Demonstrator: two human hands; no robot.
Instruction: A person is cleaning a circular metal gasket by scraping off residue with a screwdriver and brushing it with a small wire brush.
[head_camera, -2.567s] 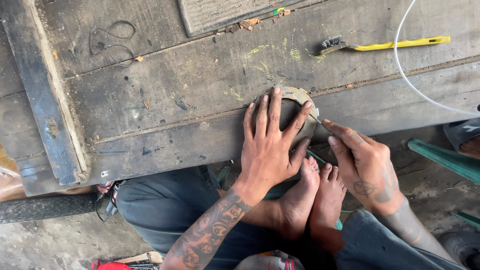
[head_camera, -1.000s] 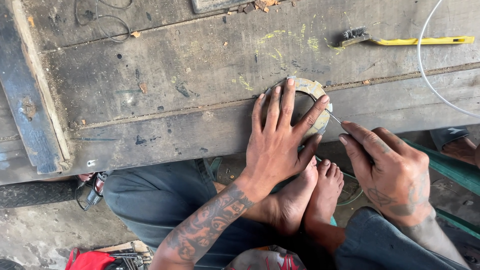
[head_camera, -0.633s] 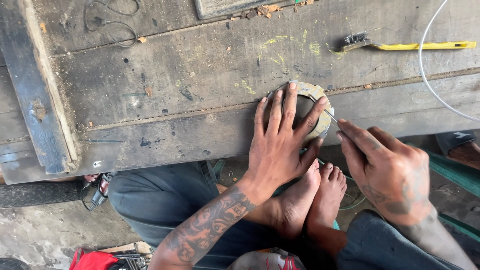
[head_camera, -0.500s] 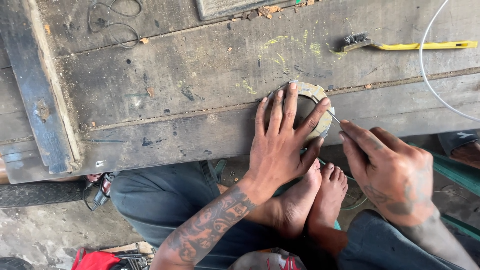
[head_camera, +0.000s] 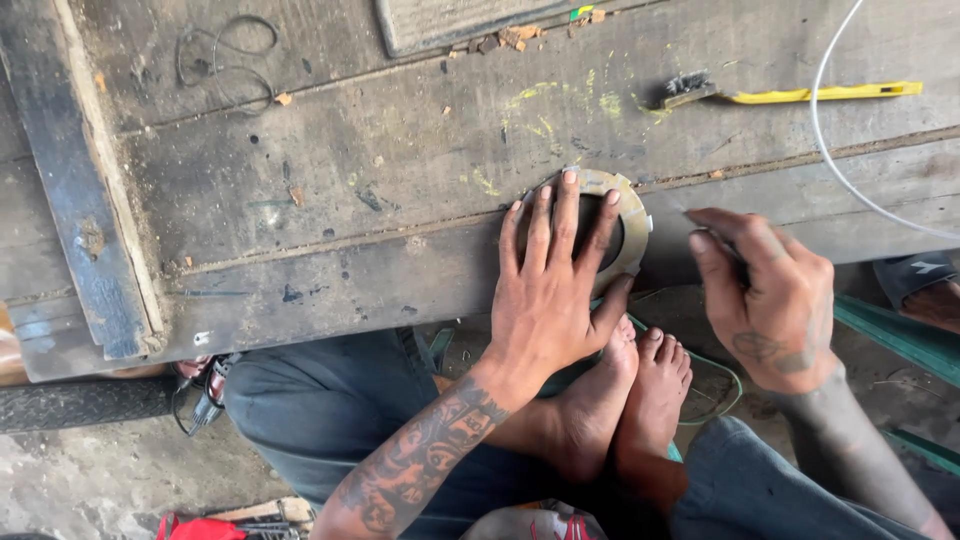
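My left hand (head_camera: 555, 290) lies flat with fingers spread on a round, pale ring-shaped gasket (head_camera: 636, 210) at the near edge of a worn wooden bench (head_camera: 400, 170). My right hand (head_camera: 765, 295) is just right of the ring, fingers curled around a thin tool whose tip points toward the ring's right edge; the tool is mostly hidden by the fingers. My bare feet (head_camera: 625, 400) are crossed under the bench edge.
A wire brush with a yellow handle (head_camera: 790, 93) lies at the back right of the bench. A white cable (head_camera: 850, 150) curves across the right side. A dark wooden batten (head_camera: 85, 190) runs along the left. Green hose (head_camera: 890, 330) lies on the floor.
My right hand has shifted slightly up and away from the ring's edge; my left hand stays pressed on the ring. The view has drifted a little.
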